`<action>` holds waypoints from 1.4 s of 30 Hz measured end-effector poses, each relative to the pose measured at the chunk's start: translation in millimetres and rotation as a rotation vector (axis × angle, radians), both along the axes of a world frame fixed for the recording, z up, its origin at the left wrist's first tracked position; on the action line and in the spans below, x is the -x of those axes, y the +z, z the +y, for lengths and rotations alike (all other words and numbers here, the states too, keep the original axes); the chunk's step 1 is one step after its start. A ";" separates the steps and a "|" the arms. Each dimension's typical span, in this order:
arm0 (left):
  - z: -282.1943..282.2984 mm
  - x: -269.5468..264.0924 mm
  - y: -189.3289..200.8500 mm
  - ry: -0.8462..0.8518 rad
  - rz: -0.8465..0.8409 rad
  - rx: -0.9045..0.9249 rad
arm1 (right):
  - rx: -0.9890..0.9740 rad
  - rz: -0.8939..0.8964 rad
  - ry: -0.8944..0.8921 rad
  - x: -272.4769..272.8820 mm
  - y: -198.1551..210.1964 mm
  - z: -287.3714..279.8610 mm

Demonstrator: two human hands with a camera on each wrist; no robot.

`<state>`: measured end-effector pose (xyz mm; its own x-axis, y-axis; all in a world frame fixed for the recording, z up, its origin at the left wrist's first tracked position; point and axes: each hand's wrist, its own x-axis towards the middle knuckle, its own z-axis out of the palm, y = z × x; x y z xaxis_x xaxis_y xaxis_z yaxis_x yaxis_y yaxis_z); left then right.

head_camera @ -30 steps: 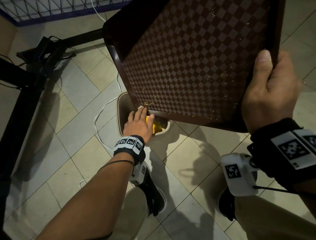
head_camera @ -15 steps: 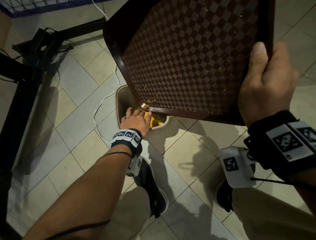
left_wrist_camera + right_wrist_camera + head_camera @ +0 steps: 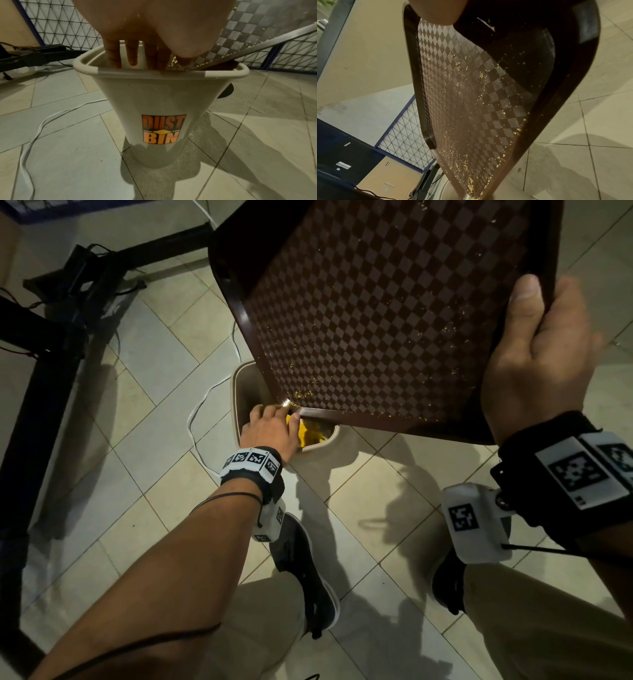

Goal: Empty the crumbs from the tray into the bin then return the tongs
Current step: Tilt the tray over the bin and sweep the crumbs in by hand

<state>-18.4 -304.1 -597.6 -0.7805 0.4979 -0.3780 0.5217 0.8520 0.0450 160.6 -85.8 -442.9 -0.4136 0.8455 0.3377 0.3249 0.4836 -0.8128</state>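
Observation:
A dark brown checkered tray (image 3: 394,320) is tilted steeply, its lower corner over the beige bin (image 3: 239,378) on the floor. My right hand (image 3: 537,354) grips the tray's right rim, thumb on the inner face. Yellow crumbs (image 3: 303,394) gather at the low corner and dot the tray face (image 3: 471,94). My left hand (image 3: 270,422) hangs over the bin mouth beside that corner. In the left wrist view its fingers (image 3: 132,54) point straight down inside the bin (image 3: 154,94), labelled DUST BIN, with the thumb by the crumbs (image 3: 174,59). No tongs are in view.
A black table frame (image 3: 41,344) stands to the left. A white cable (image 3: 198,412) runs over the tiled floor by the bin. My shoes (image 3: 301,573) (image 3: 448,583) stand just short of it. A wire mesh fence (image 3: 60,27) lies behind.
The tray's low corner has come down closer to the bin. My left hand has dropped from that corner, fingers now pointing into the bin mouth. The right hand's grip is unchanged.

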 end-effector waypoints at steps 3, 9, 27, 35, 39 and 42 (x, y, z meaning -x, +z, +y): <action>2.7 -2.0 3.0 0.045 0.043 -0.161 | 0.023 -0.006 -0.008 -0.9 -0.6 0.0; 18.9 -12.0 5.2 0.197 0.037 -0.397 | 0.032 0.013 0.001 -1.6 0.3 -0.9; 15.2 -19.1 19.8 0.143 0.041 -0.209 | 0.045 -0.035 -0.059 -0.9 -3.8 -1.0; 72.8 -131.4 55.3 -0.185 -0.073 -0.641 | 0.061 -0.036 -0.088 -1.2 -4.3 -1.1; 65.1 -153.4 40.3 -0.301 -0.166 -0.526 | 0.082 -0.065 -0.096 -3.8 -4.1 3.3; 49.0 -132.3 22.4 -0.205 -0.141 -0.357 | 0.098 -0.076 -0.088 -6.5 -4.4 9.1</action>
<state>113.9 -255.0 -575.2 -0.6046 0.7563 -0.2500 0.6462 0.6492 0.4013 167.1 -76.7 -447.4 -0.3576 0.9072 0.2217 0.4253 0.3696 -0.8262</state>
